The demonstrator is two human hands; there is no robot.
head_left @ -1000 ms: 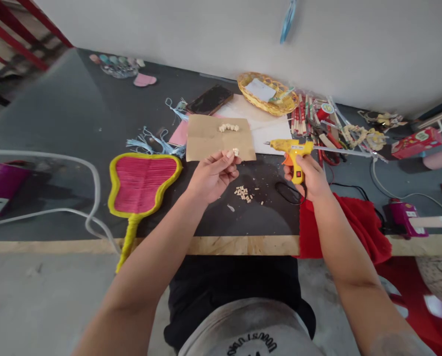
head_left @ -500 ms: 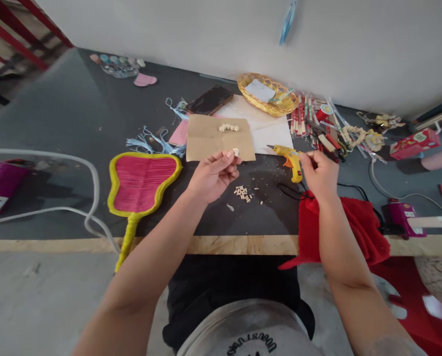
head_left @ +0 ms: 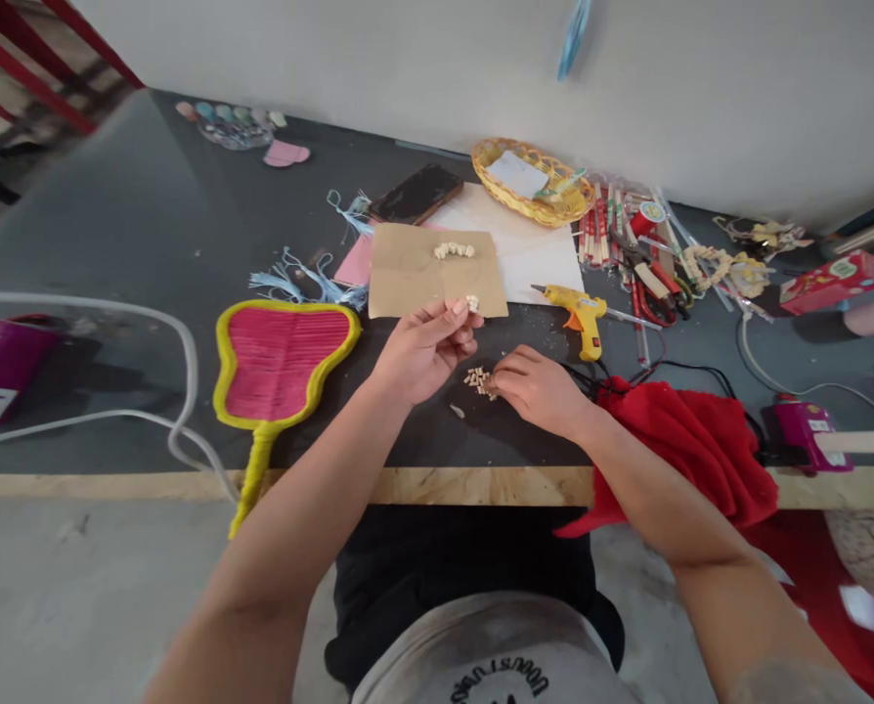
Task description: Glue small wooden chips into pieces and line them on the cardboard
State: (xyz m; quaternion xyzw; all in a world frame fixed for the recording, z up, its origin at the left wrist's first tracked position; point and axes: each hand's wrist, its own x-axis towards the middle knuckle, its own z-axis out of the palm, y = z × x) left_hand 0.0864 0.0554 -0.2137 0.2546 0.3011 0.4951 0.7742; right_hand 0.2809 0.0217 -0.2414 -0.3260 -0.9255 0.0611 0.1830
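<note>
In the head view, the left hand pinches a small pale cluster at the brown paper's near edge. The right hand, fingers bunched, reaches the pale pieces on the table; its grip I cannot tell.

Hands close together, forearms outstretched

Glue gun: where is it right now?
In the head view, right of centre: the glue gun lies on the table, right of the brown paper and just beyond the right hand.
</note>
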